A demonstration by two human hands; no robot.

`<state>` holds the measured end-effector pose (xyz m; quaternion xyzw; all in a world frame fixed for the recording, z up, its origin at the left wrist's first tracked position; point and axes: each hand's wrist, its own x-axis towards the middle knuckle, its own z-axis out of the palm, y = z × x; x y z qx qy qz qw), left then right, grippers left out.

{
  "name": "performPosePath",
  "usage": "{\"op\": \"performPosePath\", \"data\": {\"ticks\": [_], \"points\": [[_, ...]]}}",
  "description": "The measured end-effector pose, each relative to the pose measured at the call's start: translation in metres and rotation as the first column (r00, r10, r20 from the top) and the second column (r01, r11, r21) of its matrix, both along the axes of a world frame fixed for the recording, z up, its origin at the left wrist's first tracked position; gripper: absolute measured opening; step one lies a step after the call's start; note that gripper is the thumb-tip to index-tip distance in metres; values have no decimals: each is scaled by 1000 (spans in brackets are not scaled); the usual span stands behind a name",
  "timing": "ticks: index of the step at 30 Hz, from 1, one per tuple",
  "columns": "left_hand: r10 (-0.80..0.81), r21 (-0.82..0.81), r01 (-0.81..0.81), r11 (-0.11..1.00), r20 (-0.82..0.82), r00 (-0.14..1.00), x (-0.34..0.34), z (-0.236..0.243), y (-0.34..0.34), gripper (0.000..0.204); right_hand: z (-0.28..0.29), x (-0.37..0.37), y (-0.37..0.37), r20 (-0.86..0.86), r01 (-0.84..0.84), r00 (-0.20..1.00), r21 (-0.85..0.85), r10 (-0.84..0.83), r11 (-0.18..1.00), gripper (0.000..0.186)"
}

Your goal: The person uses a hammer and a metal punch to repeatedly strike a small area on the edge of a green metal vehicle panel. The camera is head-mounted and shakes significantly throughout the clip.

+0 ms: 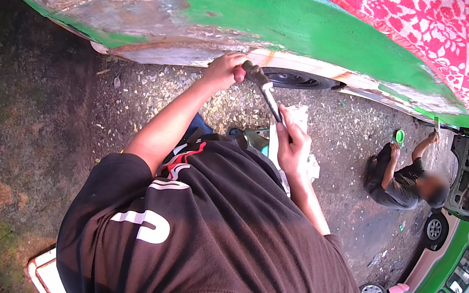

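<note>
Gripping a hammer [265, 91] by its handle, the right hand [294, 143] is closed; the left hand [223, 71] curls around a red-ended tool [239, 74], just beside the hammer's head, near a worn green vehicle's side [238, 10]. Whether tool and hammer touch is unclear. Toward the right, a co-worker [401, 187] crouches with a green container [399, 136].

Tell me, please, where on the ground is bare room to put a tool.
Widest: the dark ground between the mossy left edge and the left forearm, beside the vehicle. Smaller: between the right hand and the co-worker. Crowded: between the forearms and by the right hand, with pale flakes and white sheeting.
</note>
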<state>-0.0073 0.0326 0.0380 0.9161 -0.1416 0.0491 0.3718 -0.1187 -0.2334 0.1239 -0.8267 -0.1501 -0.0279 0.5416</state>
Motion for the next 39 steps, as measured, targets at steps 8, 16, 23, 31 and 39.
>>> {"op": "performPosePath", "data": {"ticks": [8, 16, 23, 31, 39], "points": [[103, -205, -169, 964, -299, 949, 17, -4, 5, 17, -27, -1, 7, -58, -27, 998, -175, 17, 984, 40], [79, -218, -95, 971, -79, 994, -22, -33, 16, 13, -20, 1, -13, -296, 49, 953, -44, -60, 998, 37], [110, -218, -102, 971, 22, 994, -43, -34, 23, 17, -77, 4, -20, -390, 14, 921, 20, -5, 1000, 46], [251, -215, -232, 949, 68, 966, -85, -36, 44, 18, -87, 15, -29, -594, -140, 796, -2, 111, 990, 45], [195, -224, -177, 958, 59, 979, -73, -23, 45, 17, -62, 23, -10, -587, -139, 806, -54, 82, 989, 33]]}}
